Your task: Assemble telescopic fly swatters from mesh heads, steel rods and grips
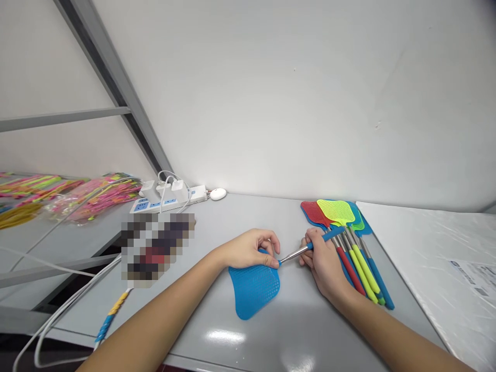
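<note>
A blue fly swatter (256, 292) with a perforated head and a metal telescopic rod is held between both hands, just above the grey table. My left hand (258, 250) pinches it where the head meets the rod, thumb on top. My right hand (320, 258) is closed around the blue grip, whose end points up to the right. Beside my right hand lies a pile of fly swatters (336, 211) in red, yellow, green and blue. Their heads face the wall and their coloured handles point toward me.
A white power strip (170, 201) with plugged-in chargers stands at the back left, next to a white oval device (218, 194). A blurred object (158, 250) with a cable lies in front. Bagged colourful items (101, 196) sit far left. White wrapped sheeting (437, 248) covers the right side.
</note>
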Demonstrator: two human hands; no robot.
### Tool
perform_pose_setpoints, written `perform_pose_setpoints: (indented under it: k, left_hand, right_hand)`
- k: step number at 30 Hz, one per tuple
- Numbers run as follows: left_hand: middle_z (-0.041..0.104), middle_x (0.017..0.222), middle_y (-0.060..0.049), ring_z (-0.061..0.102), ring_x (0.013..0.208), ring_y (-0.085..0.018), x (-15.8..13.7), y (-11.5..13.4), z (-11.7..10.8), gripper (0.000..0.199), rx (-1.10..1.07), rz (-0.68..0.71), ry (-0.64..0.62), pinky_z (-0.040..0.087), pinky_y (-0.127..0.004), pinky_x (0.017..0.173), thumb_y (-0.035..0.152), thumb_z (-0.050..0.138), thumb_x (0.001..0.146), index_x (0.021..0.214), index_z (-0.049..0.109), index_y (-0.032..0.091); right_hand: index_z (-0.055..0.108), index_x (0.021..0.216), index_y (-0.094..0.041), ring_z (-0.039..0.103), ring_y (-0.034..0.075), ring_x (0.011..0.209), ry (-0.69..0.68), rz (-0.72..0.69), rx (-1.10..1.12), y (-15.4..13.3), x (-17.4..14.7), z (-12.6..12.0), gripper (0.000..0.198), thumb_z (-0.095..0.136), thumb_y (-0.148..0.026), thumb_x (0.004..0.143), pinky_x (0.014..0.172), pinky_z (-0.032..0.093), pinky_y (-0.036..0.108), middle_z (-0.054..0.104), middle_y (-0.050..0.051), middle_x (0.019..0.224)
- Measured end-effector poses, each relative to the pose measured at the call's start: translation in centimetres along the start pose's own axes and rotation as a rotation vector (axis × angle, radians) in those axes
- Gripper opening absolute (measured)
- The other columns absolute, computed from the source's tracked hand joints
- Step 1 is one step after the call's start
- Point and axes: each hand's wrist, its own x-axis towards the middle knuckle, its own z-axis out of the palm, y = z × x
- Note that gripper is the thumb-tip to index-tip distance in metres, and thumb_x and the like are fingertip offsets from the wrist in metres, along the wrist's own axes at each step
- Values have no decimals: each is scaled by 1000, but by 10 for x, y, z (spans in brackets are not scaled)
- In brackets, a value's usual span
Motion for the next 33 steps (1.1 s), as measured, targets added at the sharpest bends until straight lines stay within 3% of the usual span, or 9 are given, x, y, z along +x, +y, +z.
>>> perform_pose_setpoints:
  k: [5,10,13,15,18,21,23,29,33]
  left_hand:
    - [67,73,1,61,68,-13,-2,7,7,30,23,34,52,43,-23,63,32,77,68,87,58,18]
    - [68,83,-5,62,76,-15,-1,10,-4,29,0,121,240,45,-26,70,42,64,81,93,60,16]
    - [67,88,-4,61,73,-13,1,4,-20,35,-193,166,449,46,-26,72,49,58,85,102,58,18]
    - [65,90,-3,60,72,-12,2,-1,-27,38,-410,178,521,47,-25,69,52,57,85,105,56,20]
    - [65,92,-5,63,76,-15,4,-8,-23,42,-654,152,433,49,-26,69,52,63,80,105,58,19]
    - [67,101,-11,65,88,-21,7,-11,-7,44,-725,101,254,50,-36,83,44,72,76,108,61,15]
    - [67,107,-12,65,93,-23,9,-12,3,42,-731,69,209,49,-41,88,36,74,75,110,62,16]
    - [69,100,-9,67,84,-23,12,-10,14,34,-642,69,316,55,-43,76,30,73,76,106,65,17]
    - [70,98,-8,67,85,-22,12,-4,18,33,-581,111,410,54,-42,81,31,75,74,102,67,16]
  right_hand:
    - [43,65,-21,25,6,39,0,23,52,-4,-4,2,31,51,-43,86,42,40,24,32,-9,50]
    - [45,65,-22,25,7,40,67,5,83,-7,2,0,24,53,-37,82,43,40,24,31,-9,50]
    - [45,65,-21,26,7,41,111,-56,119,-12,4,-2,23,53,-35,81,44,41,24,33,-8,52]
    - [44,66,-21,28,7,42,146,-119,135,-16,3,-3,23,51,-36,82,44,41,24,36,-8,54]
    - [46,69,-21,30,7,44,212,-249,147,-25,3,-5,24,50,-37,85,45,41,23,40,-7,58]
    - [47,73,-21,32,7,45,244,-314,146,-31,2,-7,24,48,-40,87,46,41,23,42,-7,60]
    - [47,72,-21,33,7,46,236,-318,132,-32,2,-7,25,47,-40,88,47,42,24,42,-7,60]
    - [48,70,-21,31,8,41,213,-227,95,-24,-8,-1,25,46,-40,87,48,42,25,31,-10,46]
    - [48,67,-21,27,7,39,219,-177,173,-28,-14,3,20,47,-31,84,47,40,25,28,-10,45]
